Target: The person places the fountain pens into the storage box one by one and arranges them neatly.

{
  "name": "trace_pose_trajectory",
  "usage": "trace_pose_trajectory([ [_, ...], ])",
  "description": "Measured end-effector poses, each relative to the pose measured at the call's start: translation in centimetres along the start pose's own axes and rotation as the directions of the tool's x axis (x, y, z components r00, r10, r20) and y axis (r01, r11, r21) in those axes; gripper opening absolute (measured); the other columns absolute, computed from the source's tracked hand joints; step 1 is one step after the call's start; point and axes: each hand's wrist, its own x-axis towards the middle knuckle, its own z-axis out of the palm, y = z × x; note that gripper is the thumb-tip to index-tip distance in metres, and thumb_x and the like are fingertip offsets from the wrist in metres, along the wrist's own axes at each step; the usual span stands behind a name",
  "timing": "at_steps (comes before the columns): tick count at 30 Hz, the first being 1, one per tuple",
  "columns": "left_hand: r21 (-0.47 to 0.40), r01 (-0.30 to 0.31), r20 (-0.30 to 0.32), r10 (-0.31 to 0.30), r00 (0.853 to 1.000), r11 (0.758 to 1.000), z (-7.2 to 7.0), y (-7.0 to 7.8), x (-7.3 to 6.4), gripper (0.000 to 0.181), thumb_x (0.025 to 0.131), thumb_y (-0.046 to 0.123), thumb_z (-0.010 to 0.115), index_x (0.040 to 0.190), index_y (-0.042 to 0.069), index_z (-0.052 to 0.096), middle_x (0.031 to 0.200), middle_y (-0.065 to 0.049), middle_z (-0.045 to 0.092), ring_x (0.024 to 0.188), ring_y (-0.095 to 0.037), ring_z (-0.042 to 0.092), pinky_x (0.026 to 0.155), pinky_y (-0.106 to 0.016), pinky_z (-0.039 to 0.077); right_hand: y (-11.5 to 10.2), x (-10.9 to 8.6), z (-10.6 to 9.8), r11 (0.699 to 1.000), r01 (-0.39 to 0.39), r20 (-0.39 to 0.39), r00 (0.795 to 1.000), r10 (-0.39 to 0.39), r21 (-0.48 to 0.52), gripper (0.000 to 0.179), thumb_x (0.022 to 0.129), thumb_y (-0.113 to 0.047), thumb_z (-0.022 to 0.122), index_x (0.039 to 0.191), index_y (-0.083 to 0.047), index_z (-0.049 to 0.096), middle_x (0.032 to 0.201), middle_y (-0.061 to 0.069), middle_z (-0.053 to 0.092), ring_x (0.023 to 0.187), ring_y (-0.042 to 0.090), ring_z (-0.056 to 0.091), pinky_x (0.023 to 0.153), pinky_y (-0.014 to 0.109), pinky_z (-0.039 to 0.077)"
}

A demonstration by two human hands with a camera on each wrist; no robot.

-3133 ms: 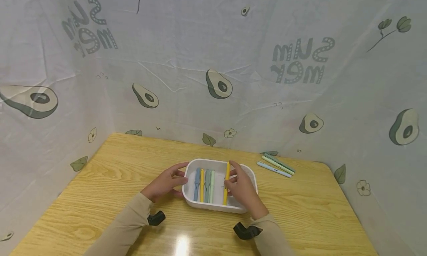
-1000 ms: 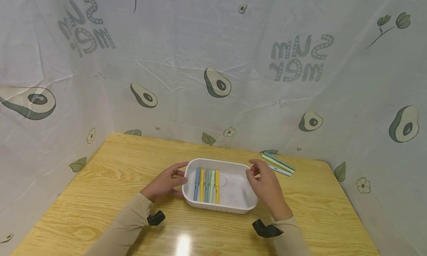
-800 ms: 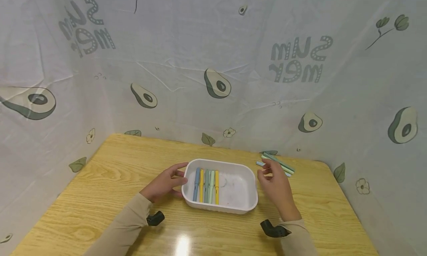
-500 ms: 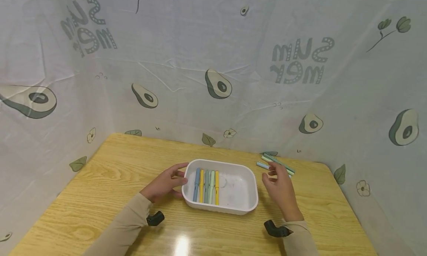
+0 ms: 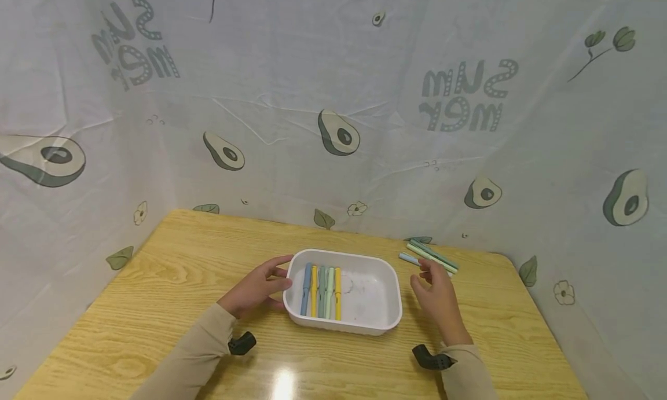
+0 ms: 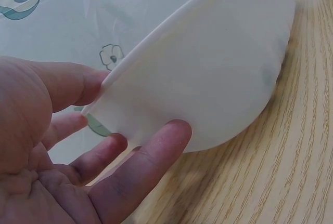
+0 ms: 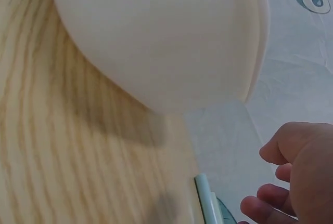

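A white plastic tray (image 5: 372, 298) stands on the table, its left end held by my left hand (image 5: 257, 284). In the left wrist view the thumb (image 6: 86, 83) is at the rim and the fingers are against the outer wall. Side by side in the tray's left half lie a blue pen (image 5: 305, 290), two yellow pens (image 5: 338, 293), a grey-green pen (image 5: 322, 290) and a pale green pen (image 5: 329, 290). My right hand (image 5: 440, 298), loosely curled and holding nothing, hovers right of the tray. It partly hides a light blue pen (image 5: 409, 259).
Behind the right hand, a pale green pen (image 5: 424, 254) and a dark green pen (image 5: 438, 255) lie close together on the wooden table (image 5: 208, 243). A printed curtain (image 5: 281, 174) hangs along the table's back and sides.
The right hand has let go of a yellow pen, which now lies at the right end of the row. That hand has moved right, out of the tray. The left hand stays put.
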Motion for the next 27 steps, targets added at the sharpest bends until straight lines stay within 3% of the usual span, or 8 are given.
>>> trace_pose_trajectory([
  [15,0.016,0.002,-0.001,-0.002,1.0,1.0,0.03,0.01,0.07,0.067,0.102,0.017,0.067,0.161,0.015,0.034,0.137,-0.025,0.047,0.111,-0.031,0.061,0.082,-0.047,0.064,0.6,-0.17,-0.7,0.999,-0.039,-0.008,0.999,0.039,-0.029,0.049,0.102,-0.011,0.061,0.147,0.003,0.047,0.134,0.024,0.05,0.12,0.04,0.054,0.106,0.057,0.048],
  [27,0.018,0.0,-0.009,0.0,1.0,1.0,0.15,0.2,-0.03,0.067,0.102,0.017,0.067,0.161,0.015,0.035,0.137,-0.025,0.047,0.111,-0.031,0.061,0.082,-0.047,0.064,0.52,-0.2,-0.56,0.999,-0.022,-0.008,1.0,0.022,-0.042,0.048,0.103,-0.01,0.06,0.146,0.004,0.047,0.135,0.024,0.05,0.121,0.04,0.054,0.106,0.058,0.047],
])
